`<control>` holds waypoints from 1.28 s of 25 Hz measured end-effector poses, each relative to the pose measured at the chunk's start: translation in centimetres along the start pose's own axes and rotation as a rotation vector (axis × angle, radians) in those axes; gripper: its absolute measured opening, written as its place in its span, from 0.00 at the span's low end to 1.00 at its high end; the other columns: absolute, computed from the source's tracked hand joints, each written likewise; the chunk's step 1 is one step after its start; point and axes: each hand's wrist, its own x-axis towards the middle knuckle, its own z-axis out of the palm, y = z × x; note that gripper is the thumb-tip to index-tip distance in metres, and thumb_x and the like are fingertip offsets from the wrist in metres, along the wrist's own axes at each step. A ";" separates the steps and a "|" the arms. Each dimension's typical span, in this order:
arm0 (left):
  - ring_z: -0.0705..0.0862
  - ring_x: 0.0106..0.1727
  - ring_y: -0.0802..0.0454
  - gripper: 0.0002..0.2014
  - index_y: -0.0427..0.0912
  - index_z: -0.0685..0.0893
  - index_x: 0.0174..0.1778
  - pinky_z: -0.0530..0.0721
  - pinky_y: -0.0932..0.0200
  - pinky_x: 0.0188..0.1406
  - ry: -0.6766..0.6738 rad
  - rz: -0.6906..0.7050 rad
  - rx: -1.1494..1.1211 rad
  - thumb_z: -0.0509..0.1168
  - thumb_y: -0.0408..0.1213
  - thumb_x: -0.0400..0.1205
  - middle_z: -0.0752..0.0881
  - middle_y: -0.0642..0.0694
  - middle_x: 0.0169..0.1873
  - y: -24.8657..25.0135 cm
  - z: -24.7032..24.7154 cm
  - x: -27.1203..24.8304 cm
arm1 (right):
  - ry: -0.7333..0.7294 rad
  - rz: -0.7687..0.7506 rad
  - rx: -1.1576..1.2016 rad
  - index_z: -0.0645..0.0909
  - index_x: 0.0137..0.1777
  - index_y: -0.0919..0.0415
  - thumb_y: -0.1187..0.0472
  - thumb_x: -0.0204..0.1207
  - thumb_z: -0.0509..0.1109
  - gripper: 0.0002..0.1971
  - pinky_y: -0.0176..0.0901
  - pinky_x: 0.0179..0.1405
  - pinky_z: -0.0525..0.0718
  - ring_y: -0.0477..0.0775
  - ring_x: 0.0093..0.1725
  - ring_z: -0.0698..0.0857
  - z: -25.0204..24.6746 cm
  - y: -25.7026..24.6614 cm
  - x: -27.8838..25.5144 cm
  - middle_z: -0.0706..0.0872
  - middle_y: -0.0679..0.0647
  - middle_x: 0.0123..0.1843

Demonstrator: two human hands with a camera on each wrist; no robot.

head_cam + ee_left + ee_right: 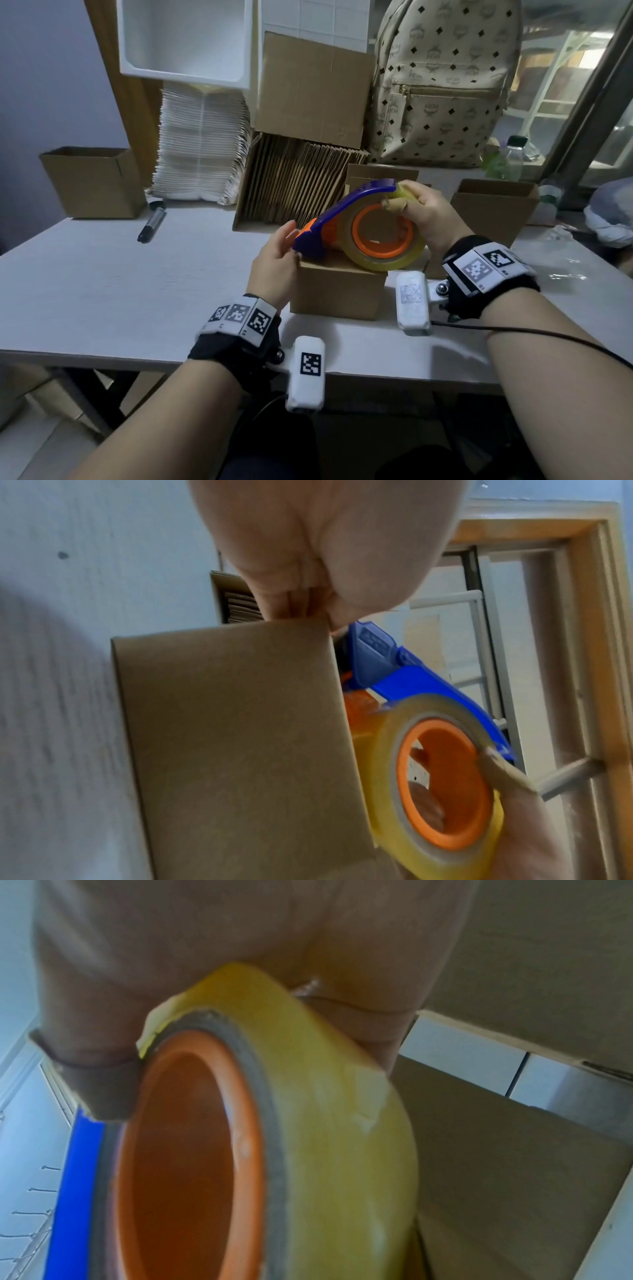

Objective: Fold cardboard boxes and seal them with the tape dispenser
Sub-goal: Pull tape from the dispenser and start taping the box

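- White tabletop (102, 274) filled the lower half of the head view, with a wall behind it and a window frame at the right.
- Against the back stood a patterned backpack (442, 82), a white tray (185, 41) leaning upright, a tall pile of white mailers (202, 144) and a stack of flat cardboard (301, 178) on edge, with one flattened carton (308, 89) resting above that stack.
- Two open-topped cartons stood apart on the table: one at the far left (92, 181), one at the right (493, 205) behind the right hand.
- Nearest the person sat the small closed cardboard box (339, 291), between the two forearms.
- On top of that box rested the tape dispenser (342, 212), blue frame over an orange hub, carrying a roll of clear yellowish tape (407, 253); its nose sat at the box's left top edge.
- At the dispenser's rear, the right hand (428, 219) grasped the tape dispenser: fingers curled through the orange core, with the thumb over the blue handle.
- Beside the dispenser's nose, the left hand (274, 263) lay against the box's upper left edge, fingers together and fairly straight, their tips touching the top corner in the left wrist view.
- A black marker (152, 222) lay on the table well to the left of both hands.
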 end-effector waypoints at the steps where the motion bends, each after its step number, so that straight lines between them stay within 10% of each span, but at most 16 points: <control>1: 0.76 0.70 0.50 0.28 0.47 0.69 0.77 0.70 0.52 0.75 0.018 0.021 0.103 0.52 0.23 0.81 0.79 0.47 0.70 0.0 0.2 -0.2 | 0.001 -0.002 -0.004 0.83 0.48 0.53 0.46 0.59 0.73 0.18 0.31 0.35 0.82 0.42 0.38 0.86 0.0 0.1 0.0 0.87 0.45 0.38; 11: 0.77 0.66 0.39 0.28 0.51 0.60 0.81 0.75 0.50 0.66 0.008 -0.040 0.424 0.50 0.30 0.83 0.79 0.39 0.67 1.2 0.8 -0.8 | 0.010 0.001 0.007 0.81 0.48 0.54 0.54 0.67 0.70 0.10 0.29 0.33 0.80 0.39 0.35 0.85 0.0 -0.1 -0.4 0.87 0.44 0.35; 15: 0.80 0.42 0.49 0.25 0.43 0.66 0.78 0.75 0.58 0.37 -0.094 -0.260 0.329 0.57 0.32 0.83 0.81 0.39 0.53 1.9 -1.0 1.6 | 0.015 0.012 -0.029 0.81 0.46 0.51 0.50 0.65 0.72 0.11 0.33 0.39 0.81 0.42 0.38 0.86 0.0 -0.2 -0.3 0.86 0.47 0.39; 19: 0.79 0.61 0.49 0.17 0.42 0.76 0.70 0.74 0.58 0.55 -0.046 -0.155 0.029 0.57 0.32 0.85 0.82 0.42 0.62 2.7 -0.8 2.9 | 0.017 0.014 -0.044 0.81 0.46 0.51 0.49 0.63 0.73 0.13 0.35 0.42 0.80 0.42 0.39 0.85 -0.1 -0.2 -0.4 0.86 0.47 0.40; 26: 0.83 0.46 0.45 0.12 0.44 0.85 0.51 0.82 0.54 0.43 -0.051 -0.104 -0.277 0.58 0.27 0.82 0.87 0.41 0.44 0.7 0.8 2.0 | -0.006 -0.001 -0.049 0.82 0.46 0.49 0.42 0.56 0.73 0.19 0.39 0.45 0.82 0.45 0.42 0.86 -0.1 0.1 -0.3 0.86 0.46 0.40; 32: 0.83 0.42 0.52 0.11 0.39 0.82 0.56 0.82 0.59 0.46 -0.108 -0.017 -0.193 0.61 0.24 0.81 0.86 0.44 0.42 0.8 1.7 1.7 | -0.013 -0.013 -0.070 0.83 0.43 0.50 0.43 0.54 0.75 0.19 0.39 0.43 0.80 0.44 0.39 0.84 -1.3 -0.2 0.2 0.86 0.45 0.36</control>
